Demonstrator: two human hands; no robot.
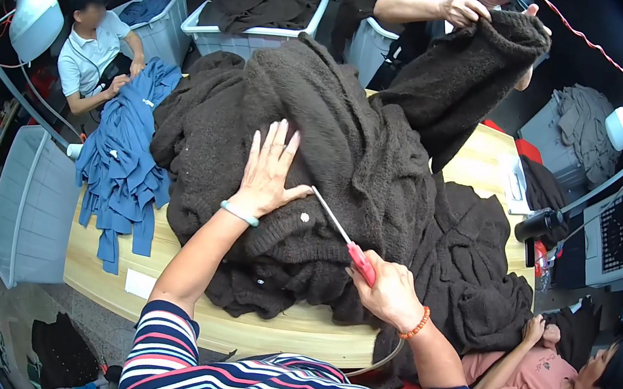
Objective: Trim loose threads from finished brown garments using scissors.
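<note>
The clearest danger is a jab to the left thumb. The slender metal tool with a reddish-pink handle (355, 252) has its tip right at the thumb of the left hand (266, 181); whether they touch, I cannot tell. A slip of the right hand (393, 293), or a sudden give in the cloth, could drive the point into the skin. The tip could also catch a loop of the fuzzy dark brown knitted heap (347, 160) and pull a thread, if pushed in too deep or swept sideways. The heap is loose and folded, so it might shift under the left fingers if pressed unevenly; a tug on the dark knitted garment (469, 74) that a co-worker lifts beyond those fingers could drag it too, should the pieces be tangled.

The tool lies between the two hands, over the heap, which covers the middle of the pale wooden counter (292, 341). Its long axis runs diagonally from the right fingers up and leftward to the left thumb, tip leading. The right fingers are curled firmly around the handle; the left fingers are spread flat on the knit, gripping nothing, just above a small white spot (304, 217).
</note>
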